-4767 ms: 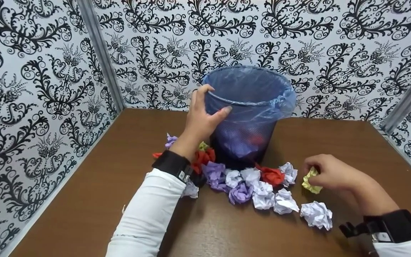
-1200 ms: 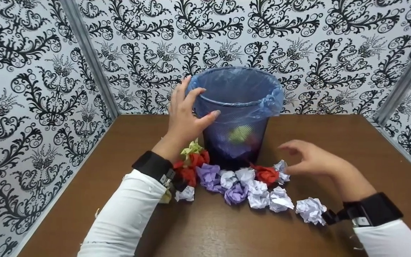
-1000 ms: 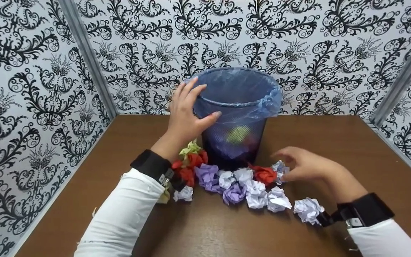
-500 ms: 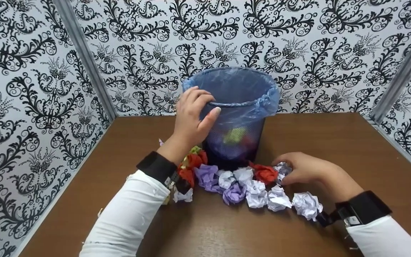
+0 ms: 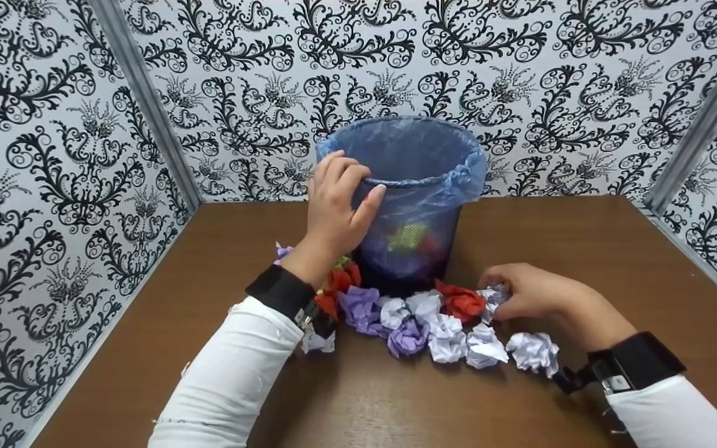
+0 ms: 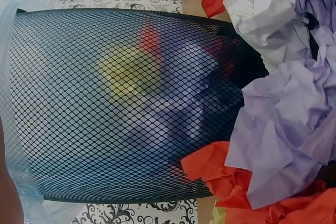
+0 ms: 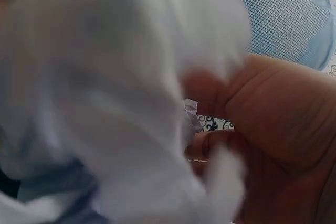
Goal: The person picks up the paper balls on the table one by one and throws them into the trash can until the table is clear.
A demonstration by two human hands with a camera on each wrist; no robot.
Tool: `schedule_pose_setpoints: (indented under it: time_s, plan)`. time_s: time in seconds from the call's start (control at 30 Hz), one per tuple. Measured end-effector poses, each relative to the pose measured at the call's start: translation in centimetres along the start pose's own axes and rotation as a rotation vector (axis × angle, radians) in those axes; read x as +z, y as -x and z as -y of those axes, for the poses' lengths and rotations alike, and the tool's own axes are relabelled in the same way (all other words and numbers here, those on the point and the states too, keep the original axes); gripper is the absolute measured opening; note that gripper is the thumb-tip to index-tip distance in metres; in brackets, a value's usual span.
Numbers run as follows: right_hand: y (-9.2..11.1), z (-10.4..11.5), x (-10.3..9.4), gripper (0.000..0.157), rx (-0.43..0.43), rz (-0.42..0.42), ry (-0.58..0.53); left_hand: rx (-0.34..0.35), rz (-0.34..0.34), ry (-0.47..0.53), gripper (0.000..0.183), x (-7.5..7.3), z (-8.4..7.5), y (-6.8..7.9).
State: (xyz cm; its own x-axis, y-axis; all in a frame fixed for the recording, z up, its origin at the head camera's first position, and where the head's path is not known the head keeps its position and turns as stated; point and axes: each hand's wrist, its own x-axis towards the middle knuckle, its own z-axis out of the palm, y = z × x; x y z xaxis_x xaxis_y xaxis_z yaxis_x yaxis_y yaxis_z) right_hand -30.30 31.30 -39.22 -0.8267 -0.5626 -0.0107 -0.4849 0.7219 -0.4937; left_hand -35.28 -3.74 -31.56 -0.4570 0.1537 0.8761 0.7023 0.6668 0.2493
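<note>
Patterned walls (image 5: 582,124), brown tabletop (image 5: 408,398), crumpled paper balls (image 5: 449,341)

The yellow paper ball (image 5: 409,236) that the right hand (image 5: 539,295) held at the right side of the frame is now inside the bin (image 5: 421,182), showing through its wall in the middle. The right hand has moved a little to the left, and its thumb and fingers now go around a white paper ball (image 5: 493,300). The left hand (image 5: 337,202) had its fingers spread wide a second ago, but now they sit closer together over the rim.
</note>
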Motion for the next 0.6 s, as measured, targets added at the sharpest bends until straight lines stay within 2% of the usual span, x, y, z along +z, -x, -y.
schedule_pose_setpoints:
  time_s: [0.4, 0.6]
  plan:
    - [0.4, 0.1, -1.0, 0.038, 0.045, 0.017, -0.086, 0.022, -0.009, -0.020, 0.041, 0.2, 0.2, 0.1]
    - [0.9, 0.0, -1.7, 0.041, 0.074, -0.004, -0.038, 0.025, 0.009, -0.021, 0.043, 0.3, 0.4, 0.2]
